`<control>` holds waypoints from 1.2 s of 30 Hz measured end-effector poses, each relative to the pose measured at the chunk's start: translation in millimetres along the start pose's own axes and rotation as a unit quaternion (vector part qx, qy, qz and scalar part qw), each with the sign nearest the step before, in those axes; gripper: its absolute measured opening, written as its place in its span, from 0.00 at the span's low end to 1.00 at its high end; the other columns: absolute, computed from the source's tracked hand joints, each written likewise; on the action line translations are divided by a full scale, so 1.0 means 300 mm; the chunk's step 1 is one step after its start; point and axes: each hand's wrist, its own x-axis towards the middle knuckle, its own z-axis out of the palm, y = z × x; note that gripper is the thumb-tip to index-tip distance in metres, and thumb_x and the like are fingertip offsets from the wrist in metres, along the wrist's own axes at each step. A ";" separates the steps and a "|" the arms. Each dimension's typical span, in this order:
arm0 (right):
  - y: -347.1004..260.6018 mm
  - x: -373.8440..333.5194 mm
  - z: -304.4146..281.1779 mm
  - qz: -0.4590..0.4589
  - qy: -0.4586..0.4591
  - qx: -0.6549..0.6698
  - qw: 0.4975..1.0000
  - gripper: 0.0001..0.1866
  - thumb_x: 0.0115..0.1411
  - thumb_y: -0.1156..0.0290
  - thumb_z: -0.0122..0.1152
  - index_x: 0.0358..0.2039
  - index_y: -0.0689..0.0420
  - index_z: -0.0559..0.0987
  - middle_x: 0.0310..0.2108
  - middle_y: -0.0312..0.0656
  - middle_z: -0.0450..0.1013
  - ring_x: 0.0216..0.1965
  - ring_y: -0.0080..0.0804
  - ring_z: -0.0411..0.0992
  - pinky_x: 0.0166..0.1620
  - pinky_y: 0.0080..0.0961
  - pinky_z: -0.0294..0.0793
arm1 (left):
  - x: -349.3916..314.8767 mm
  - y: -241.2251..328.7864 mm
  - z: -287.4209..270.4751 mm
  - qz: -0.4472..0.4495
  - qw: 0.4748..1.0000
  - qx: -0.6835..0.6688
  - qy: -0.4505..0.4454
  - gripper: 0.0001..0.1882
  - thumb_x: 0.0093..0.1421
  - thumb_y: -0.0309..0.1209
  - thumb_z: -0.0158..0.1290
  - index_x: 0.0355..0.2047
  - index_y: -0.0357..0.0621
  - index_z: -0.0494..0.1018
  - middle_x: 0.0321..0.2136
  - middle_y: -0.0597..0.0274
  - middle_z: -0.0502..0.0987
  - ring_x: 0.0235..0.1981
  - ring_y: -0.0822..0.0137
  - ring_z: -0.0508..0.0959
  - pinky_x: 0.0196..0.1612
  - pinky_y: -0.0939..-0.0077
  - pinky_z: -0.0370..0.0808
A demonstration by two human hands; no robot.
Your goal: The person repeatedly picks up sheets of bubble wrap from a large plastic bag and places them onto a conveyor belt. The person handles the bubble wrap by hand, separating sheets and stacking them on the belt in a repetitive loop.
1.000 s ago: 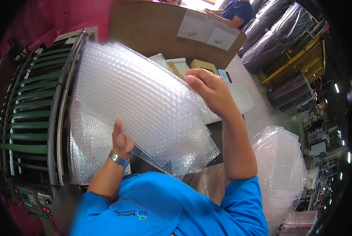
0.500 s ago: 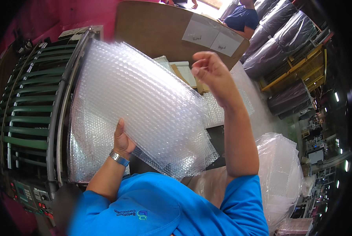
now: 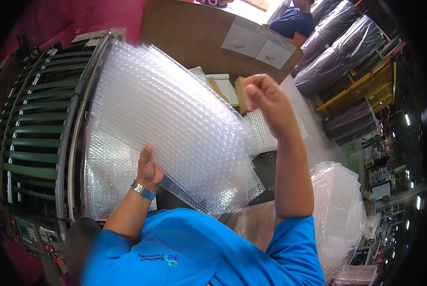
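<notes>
A fanned stack of clear bubble wrap sheets (image 3: 175,114) lies tilted in front of me. My left hand (image 3: 149,168) grips its near edge, thumb on top and the other fingers hidden underneath. Raised past the stack's right side is my right hand (image 3: 270,104), its fingers curled in and the thumb against them, with nothing visible in the grasp. It is apart from the sheets, in front of a small brown cardboard piece (image 3: 242,95). More bubble wrap (image 3: 106,176) lies under the stack at the left, and another piece (image 3: 264,131) sits below my right hand.
A machine with green slats (image 3: 37,128) and a metal rail stands at left, its control panel (image 3: 30,233) below. A brown board (image 3: 185,33) bearing two paper sheets rises ahead. Wrapped rolls (image 3: 340,52), a plastic-covered bundle (image 3: 337,205) and a person (image 3: 292,24) are at right.
My right hand has come slightly down and to the right, its fingers curling tighter and uncovering the brown cardboard piece. My left hand keeps its grip on the bubble wrap sheets.
</notes>
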 end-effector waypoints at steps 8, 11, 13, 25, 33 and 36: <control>0.009 -0.020 -0.013 -0.040 0.131 0.232 0.963 0.13 0.59 0.60 0.52 0.27 0.58 0.72 0.16 0.31 0.62 0.17 0.17 0.62 0.20 0.13 0.64 | 0.008 -0.021 0.001 -0.009 0.999 -0.019 -0.026 0.40 0.49 0.53 0.52 0.55 0.42 0.56 0.52 0.52 0.63 0.52 0.54 0.64 0.55 0.57 0.61; -0.006 -0.056 -0.107 -0.018 0.085 0.182 0.979 0.14 0.57 0.61 0.55 0.24 0.59 0.72 0.19 0.33 0.65 0.20 0.19 0.64 0.29 0.17 0.66 | 0.011 -0.026 -0.020 -0.014 0.999 -0.052 -0.008 0.38 0.50 0.52 0.52 0.55 0.42 0.56 0.52 0.52 0.63 0.52 0.54 0.64 0.55 0.57 0.61; -0.023 -0.094 -0.061 -0.011 0.029 0.038 0.999 0.13 0.56 0.63 0.56 0.24 0.60 0.72 0.20 0.33 0.66 0.23 0.20 0.65 0.32 0.18 0.66 | 0.009 -0.022 -0.027 0.002 0.998 -0.060 0.000 0.38 0.51 0.52 0.50 0.56 0.42 0.56 0.53 0.52 0.63 0.52 0.53 0.64 0.55 0.57 0.61; 0.061 -0.212 -0.061 -0.046 0.187 0.240 0.951 0.15 0.61 0.63 0.47 0.20 0.55 0.64 0.16 0.36 0.61 0.18 0.25 0.63 0.27 0.25 0.69 | -0.020 -0.022 0.032 -0.126 0.965 -0.227 -0.020 0.41 0.52 0.62 0.40 0.57 0.46 0.55 0.53 0.49 0.61 0.53 0.50 0.64 0.54 0.53 0.62; 0.085 -0.241 -0.031 -0.012 0.180 0.237 0.955 0.09 0.60 0.67 0.50 0.34 0.60 0.71 0.24 0.35 0.66 0.24 0.19 0.65 0.31 0.20 0.69 | -0.020 -0.049 0.011 -0.118 0.963 -0.240 -0.040 0.40 0.53 0.61 0.38 0.58 0.46 0.54 0.54 0.49 0.60 0.54 0.51 0.62 0.56 0.54 0.60; 0.098 -0.254 -0.029 0.001 0.169 0.230 0.958 0.14 0.60 0.65 0.50 0.41 0.61 0.71 0.28 0.36 0.68 0.28 0.19 0.67 0.34 0.18 0.69 | -0.023 -0.068 0.005 -0.109 0.960 -0.254 -0.037 0.40 0.53 0.61 0.38 0.58 0.46 0.53 0.55 0.49 0.59 0.55 0.51 0.61 0.57 0.55 0.58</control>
